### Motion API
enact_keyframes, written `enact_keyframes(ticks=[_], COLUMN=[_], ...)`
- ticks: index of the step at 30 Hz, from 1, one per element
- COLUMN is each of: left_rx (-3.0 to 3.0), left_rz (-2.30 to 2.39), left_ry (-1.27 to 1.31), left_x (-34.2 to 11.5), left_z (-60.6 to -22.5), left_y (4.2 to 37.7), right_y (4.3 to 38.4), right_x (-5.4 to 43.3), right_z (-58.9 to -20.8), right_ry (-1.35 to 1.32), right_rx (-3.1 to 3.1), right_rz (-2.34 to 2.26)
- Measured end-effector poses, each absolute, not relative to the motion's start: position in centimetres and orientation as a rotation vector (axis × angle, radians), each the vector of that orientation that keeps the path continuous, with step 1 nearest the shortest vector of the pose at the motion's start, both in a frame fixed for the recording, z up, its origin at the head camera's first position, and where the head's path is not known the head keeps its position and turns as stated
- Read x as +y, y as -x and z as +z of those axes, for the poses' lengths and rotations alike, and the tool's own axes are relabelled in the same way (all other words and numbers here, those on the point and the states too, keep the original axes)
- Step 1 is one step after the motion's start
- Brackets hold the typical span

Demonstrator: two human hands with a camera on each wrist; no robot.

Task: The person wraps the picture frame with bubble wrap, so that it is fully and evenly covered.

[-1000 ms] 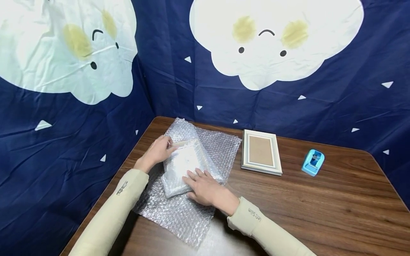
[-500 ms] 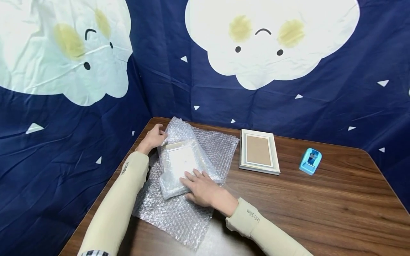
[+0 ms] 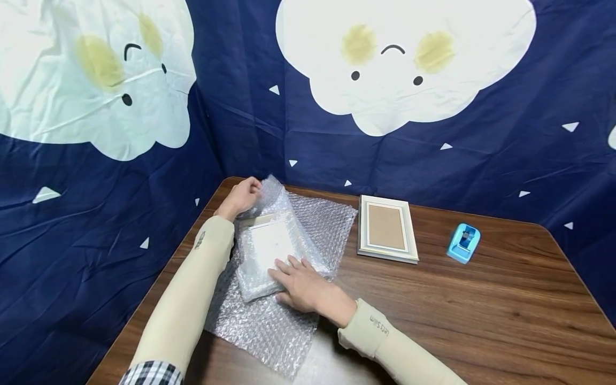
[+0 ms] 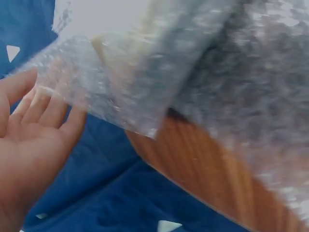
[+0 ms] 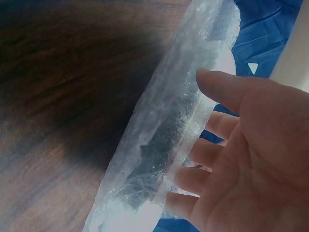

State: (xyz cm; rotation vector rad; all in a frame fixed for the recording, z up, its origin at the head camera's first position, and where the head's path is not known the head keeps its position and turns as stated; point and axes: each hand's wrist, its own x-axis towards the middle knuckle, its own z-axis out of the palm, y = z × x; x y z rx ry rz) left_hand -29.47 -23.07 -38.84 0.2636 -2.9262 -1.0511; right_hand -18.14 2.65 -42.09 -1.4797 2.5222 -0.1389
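A picture frame [image 3: 262, 220], seen through clear plastic, lies face up on a sheet of bubble wrap [image 3: 274, 334], with part of the wrap folded over it. At the far left corner, my left hand [image 3: 241, 197] pinches the edge of a raised bubble wrap flap [image 4: 120, 92]. In the left wrist view its fingers show through the film and the thumb is on the other side. My right hand [image 3: 303, 287] rests on the near right part of the wrapped frame, fingers spread and fairly straight. The right wrist view shows those fingers [image 5: 193, 179] over the wrapped edge.
A second picture frame [image 3: 386, 226] with a cream border and brown backing lies right of the wrap. Farther right sits a blue tape dispenser [image 3: 464, 243]. The wooden table [image 3: 457, 310] meets a dark blue cloth backdrop [image 3: 327, 139] behind and at left.
My left hand let go of the frame's far left edge, moved away to the back, then right onto the wrap's far flap, which is now lifted. My right hand stayed on the wrapped frame.
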Motion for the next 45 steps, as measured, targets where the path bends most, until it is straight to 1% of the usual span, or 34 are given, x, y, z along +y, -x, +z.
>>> enact_keyframes(ticks=[4,8,16,20,28,33,38,45], left_rx=[-2.906,-2.853,-2.783,-2.783,-2.758,-2.843,-2.897,-2.929], left_rz=[-0.846,-0.701,-0.798,-0.786,-0.507,-0.377,-0.239,-0.144], left_ry=[-0.165,-0.142,-0.03,0.083,0.323,0.413,0.465,0.534], left_x=[-22.1,-21.6,-21.2,-20.9,-20.0,-19.0,-17.8,-16.7], left_z=[-38.4,-38.5,-37.5,-36.7,-35.6,-35.3,-36.3,-38.9], left_y=[30.1,30.4,29.8,29.0,26.6,24.6,22.8,21.2], right_y=[18.2,18.2,18.3,18.2,18.1,18.2,18.2,18.1], right_x=[2.6,2.5,2.6,2.6,2.6,2.7,2.7,2.7], right_z=[-42.1,-42.1,-42.1,-42.0,-42.0,-42.0,-41.8,-41.9], right_ry=[1.482,1.481,1.457,1.453,1.453,1.436,1.429,1.427], right_rx=[2.535,2.527,2.499,2.497,2.492,2.487,2.478,2.477], right_rz=[-0.126,-0.13,-0.16,-0.164,-0.17,-0.189,-0.212,-0.228])
